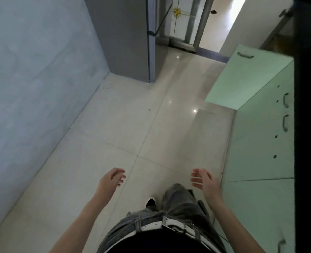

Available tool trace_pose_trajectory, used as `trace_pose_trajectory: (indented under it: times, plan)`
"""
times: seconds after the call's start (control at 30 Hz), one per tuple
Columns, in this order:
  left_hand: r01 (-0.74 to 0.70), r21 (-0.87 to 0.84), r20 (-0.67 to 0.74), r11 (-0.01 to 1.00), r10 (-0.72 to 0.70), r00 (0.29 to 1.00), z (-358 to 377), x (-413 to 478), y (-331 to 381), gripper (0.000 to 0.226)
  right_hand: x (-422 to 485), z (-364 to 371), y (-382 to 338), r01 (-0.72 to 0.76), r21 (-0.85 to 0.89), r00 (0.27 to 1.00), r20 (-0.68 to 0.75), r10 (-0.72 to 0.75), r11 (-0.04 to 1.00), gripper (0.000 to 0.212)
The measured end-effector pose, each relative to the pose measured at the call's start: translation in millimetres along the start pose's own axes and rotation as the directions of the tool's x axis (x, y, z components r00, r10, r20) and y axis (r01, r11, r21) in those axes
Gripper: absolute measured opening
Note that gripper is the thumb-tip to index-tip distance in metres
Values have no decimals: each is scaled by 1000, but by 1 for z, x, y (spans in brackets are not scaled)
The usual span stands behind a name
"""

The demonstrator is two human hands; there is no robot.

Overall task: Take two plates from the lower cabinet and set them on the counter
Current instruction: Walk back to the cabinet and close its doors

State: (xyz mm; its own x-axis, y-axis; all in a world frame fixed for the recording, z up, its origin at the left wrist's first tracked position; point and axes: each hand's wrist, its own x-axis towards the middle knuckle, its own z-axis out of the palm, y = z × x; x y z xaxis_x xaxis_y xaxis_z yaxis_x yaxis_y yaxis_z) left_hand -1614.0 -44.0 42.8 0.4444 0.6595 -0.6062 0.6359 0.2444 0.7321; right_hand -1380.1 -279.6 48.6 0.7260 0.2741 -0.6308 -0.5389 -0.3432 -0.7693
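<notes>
My left hand point(112, 178) and my right hand point(204, 179) hang in front of me over the tiled floor, fingers relaxed and holding nothing. To my right runs a row of pale green lower cabinets point(260, 143) with metal handles. One cabinet door point(242, 77) further ahead stands swung open into the walkway; its inside is hidden from here. The dark edge of the counter point(308, 125) runs along the right side above the cabinets. No plates are in sight.
A grey-blue wall point(32, 79) lines the left side. A grey refrigerator point(125, 37) stands ahead on the left. A doorway point(215, 28) opens beyond it. The light tiled floor point(132, 125) stretches between wall and cabinets.
</notes>
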Motion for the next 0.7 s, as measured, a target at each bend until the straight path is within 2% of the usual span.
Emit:
trace_pose_trajectory:
  times: [0.13, 0.37, 0.53, 0.7]
  plan:
    - [-56, -6, 45, 998, 56, 997, 19, 74, 63, 19, 60, 3, -31, -24, 11, 999, -42, 24, 1000, 31]
    - [-19, -35, 30, 999, 20, 999, 52, 200, 166, 19, 197, 31, -136, -25, 26, 998, -51, 27, 999, 30]
    - [-11, -29, -7, 1000, 11, 1000, 37, 281, 232, 18, 283, 72, -239, 6, -14, 1000, 24, -6, 1000, 28]
    - [58, -63, -97, 996, -64, 993, 9, 374, 273, 19, 374, 121, -323, 30, -21, 997, 72, -28, 999, 26]
